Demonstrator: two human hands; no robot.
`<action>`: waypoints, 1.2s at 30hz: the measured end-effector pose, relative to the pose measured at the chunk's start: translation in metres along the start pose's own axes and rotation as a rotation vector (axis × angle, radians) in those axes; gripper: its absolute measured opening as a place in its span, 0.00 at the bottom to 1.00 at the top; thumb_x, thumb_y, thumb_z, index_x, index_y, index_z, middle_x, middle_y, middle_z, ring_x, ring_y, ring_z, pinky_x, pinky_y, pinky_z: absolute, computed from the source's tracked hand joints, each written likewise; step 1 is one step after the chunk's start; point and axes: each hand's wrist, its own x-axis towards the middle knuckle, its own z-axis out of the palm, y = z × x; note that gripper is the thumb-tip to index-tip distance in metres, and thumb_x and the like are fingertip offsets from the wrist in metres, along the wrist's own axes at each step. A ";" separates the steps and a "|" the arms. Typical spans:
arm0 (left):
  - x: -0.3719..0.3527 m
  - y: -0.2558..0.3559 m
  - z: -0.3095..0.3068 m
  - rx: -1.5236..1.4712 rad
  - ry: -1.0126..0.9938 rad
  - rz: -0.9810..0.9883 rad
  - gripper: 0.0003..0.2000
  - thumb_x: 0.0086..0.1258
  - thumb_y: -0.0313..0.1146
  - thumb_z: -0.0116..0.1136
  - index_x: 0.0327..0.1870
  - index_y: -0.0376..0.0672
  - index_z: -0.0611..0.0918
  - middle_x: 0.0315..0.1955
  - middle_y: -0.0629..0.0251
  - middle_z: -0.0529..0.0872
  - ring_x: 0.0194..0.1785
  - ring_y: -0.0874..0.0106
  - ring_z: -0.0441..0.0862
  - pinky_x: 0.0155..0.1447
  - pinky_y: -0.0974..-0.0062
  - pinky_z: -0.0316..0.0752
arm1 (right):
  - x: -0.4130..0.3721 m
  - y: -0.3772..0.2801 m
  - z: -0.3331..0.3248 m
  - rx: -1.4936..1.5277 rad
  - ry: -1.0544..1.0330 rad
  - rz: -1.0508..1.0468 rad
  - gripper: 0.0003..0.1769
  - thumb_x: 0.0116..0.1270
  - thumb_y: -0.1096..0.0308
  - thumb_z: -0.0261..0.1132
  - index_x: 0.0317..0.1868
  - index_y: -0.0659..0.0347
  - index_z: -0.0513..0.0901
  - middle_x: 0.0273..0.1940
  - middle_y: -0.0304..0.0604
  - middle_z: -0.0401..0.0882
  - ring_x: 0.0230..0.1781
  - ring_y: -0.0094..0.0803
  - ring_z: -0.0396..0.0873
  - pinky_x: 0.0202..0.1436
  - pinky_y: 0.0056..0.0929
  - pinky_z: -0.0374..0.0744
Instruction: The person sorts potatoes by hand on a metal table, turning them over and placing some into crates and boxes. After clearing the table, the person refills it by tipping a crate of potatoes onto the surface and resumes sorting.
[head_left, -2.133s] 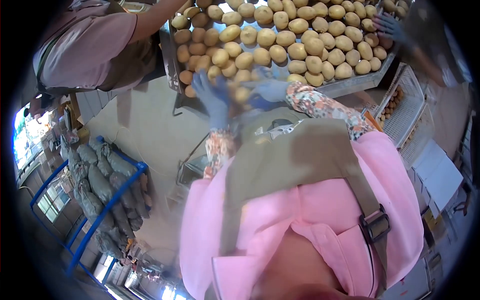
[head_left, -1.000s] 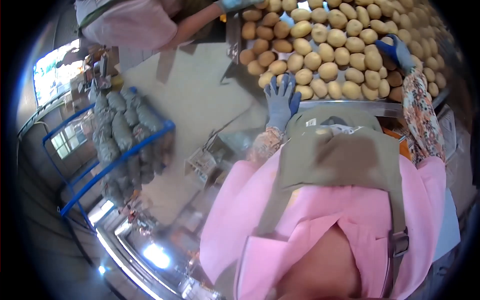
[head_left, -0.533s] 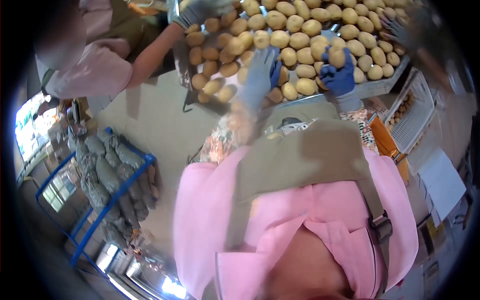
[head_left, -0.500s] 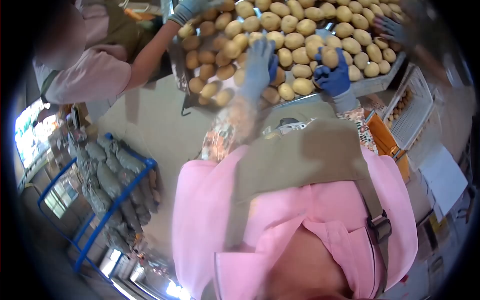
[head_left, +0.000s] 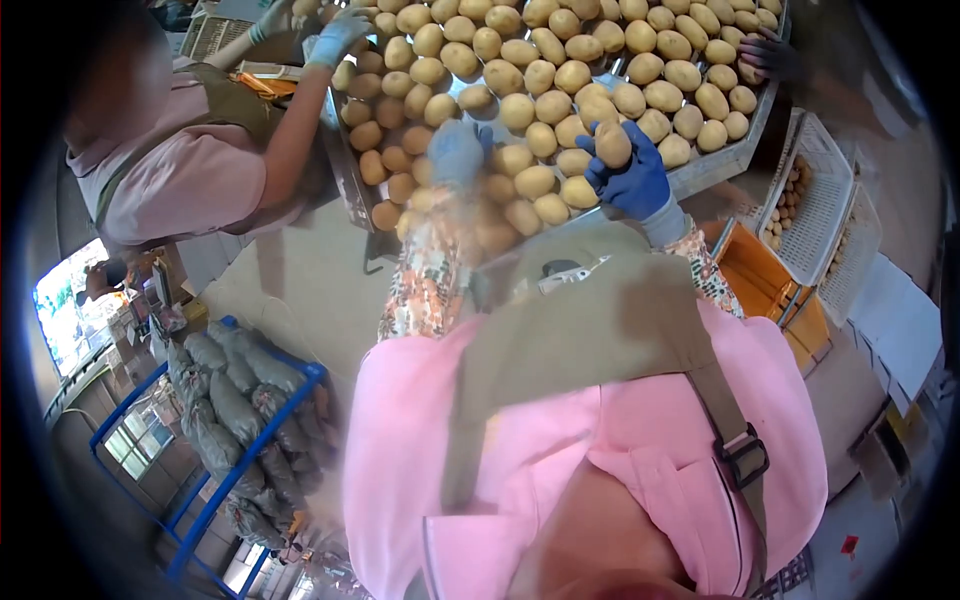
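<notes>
At the upper centre of the frame, tan oval potatoes (head_left: pixel 536 181) cover a grey metal table with a raised rim (head_left: pixel 722 168). The right hand (head_left: pixel 628 180), in a blue-palmed work glove, is turned palm up at the table's near edge, fingers curled around one tan potato (head_left: pixel 612 145). The left hand (head_left: pixel 457 155), in a blurred pale blue-grey glove, is over the potatoes left of it; its grip cannot be told. At upper left, a co-worker's gloved hand (head_left: pixel 338 38) reaches to the table.
</notes>
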 end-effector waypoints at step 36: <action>-0.144 0.020 0.083 -0.469 0.466 0.020 0.21 0.68 0.33 0.55 0.60 0.36 0.72 0.49 0.43 0.77 0.52 0.47 0.74 0.57 0.52 0.70 | 0.173 0.014 0.035 -1.908 -0.609 0.263 0.28 0.54 0.50 0.66 0.54 0.52 0.74 0.46 0.49 0.83 0.50 0.45 0.81 0.50 0.42 0.78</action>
